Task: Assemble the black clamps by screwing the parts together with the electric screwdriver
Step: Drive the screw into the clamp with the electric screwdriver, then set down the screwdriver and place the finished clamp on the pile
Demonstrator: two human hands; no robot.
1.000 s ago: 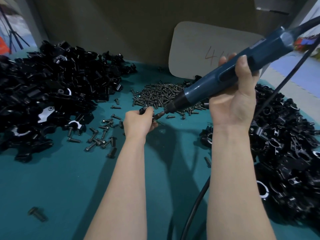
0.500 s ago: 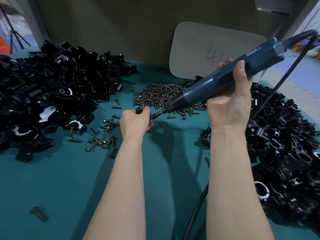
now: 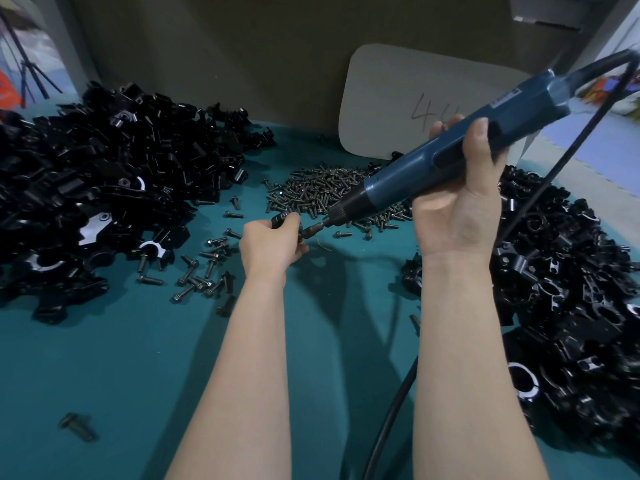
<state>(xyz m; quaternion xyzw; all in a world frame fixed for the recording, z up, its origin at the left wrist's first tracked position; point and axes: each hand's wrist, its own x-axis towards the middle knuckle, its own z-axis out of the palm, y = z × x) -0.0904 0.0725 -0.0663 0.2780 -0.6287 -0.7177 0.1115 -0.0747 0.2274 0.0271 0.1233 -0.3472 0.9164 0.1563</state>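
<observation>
— Starting nearest: what lies by the wrists?

— A black cable (image 3: 391,420) runs between the forearms, and a lone screw (image 3: 78,426) sits on the green table (image 3: 138,375), well to the left of the left arm.

— And the hands?

— The left hand (image 3: 273,244) is clenched round a small black clamp part (image 3: 282,216); only its dark end shows above the fist. The right hand (image 3: 460,216) grasps the electric screwdriver (image 3: 450,157) around its blue body, tilted down so that the bit (image 3: 313,230) meets the left fist at the thumb side. I can't tell whether a screw sits on the bit.

— What could go wrong?

— The bit is right against the left fingers. If it skips off the screw head, it could jab them. With the tool at such a slant, the screw may start crooked and cross-thread. The cable could also drag on the right wrist and pull the tip off line.

— Farther out?

— Loose screws (image 3: 204,271) lie just left of the left hand, and a screw heap (image 3: 322,192) just beyond it. Piles of clamp parts sit far left (image 3: 104,161) and right of the right hand (image 3: 571,289).

— Any writing?

— Behind the right hand a pale card (image 3: 415,98) leans on the wall, with "44" handwritten and partly hidden by the fingers. The small label on the tool is unreadable.
</observation>
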